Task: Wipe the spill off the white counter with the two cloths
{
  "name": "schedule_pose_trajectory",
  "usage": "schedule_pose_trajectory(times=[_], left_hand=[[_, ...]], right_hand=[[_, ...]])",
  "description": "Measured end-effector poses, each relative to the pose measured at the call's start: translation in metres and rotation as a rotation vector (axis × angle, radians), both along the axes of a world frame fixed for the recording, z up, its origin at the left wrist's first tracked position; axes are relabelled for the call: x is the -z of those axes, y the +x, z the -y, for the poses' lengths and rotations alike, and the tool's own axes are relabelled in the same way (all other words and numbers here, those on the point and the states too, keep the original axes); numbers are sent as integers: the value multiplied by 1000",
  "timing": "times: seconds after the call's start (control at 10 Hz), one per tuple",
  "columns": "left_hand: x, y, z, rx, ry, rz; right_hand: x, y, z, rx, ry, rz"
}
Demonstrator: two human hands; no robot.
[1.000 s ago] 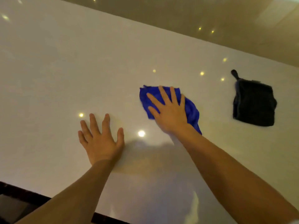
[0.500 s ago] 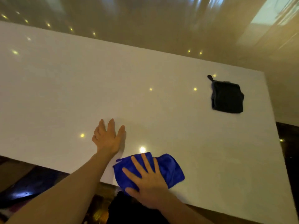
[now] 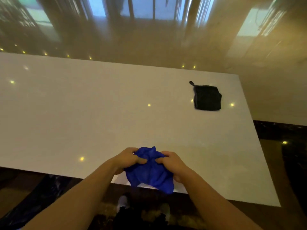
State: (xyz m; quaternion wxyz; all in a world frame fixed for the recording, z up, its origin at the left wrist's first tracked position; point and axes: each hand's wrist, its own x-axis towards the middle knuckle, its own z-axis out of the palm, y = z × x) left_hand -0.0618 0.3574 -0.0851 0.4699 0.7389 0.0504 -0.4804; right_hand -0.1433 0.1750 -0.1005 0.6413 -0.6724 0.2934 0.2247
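Note:
A crumpled blue cloth [image 3: 150,175] hangs at the near edge of the white counter [image 3: 93,113], partly drooping over it. My left hand [image 3: 127,159] grips its left side and my right hand [image 3: 172,163] grips its right side, thumbs pressed into the fabric. A folded black cloth [image 3: 207,98] with a small loop lies flat at the counter's far right, well away from both hands. No spill shows on the glossy surface.
The counter's right edge [image 3: 259,146] and near edge drop to a dark floor. Ceiling lights reflect as small spots on the counter. A glossy brown floor lies beyond the far edge. My feet show below the near edge.
The blue cloth was dragged to the near edge and is now bunched up. My left hand left the counter and took hold of it beside my right. The view pulled back.

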Motion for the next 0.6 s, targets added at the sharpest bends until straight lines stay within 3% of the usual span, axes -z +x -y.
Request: schedule_pose_trajectory(times=[0.1,0.2,0.5,0.6], left_hand=[[-24,29,40,-73,-320,-181],[-34,50,94,-54,-400,-192],[6,66,220,-260,-172,48],[7,67,222,-27,57,259]], right_hand=[[-23,-3,60,310,321,29],[-41,-4,119,448,300,92],[-15,32,215,607,-179,27],[-7,22,222,538,-393,-20]])
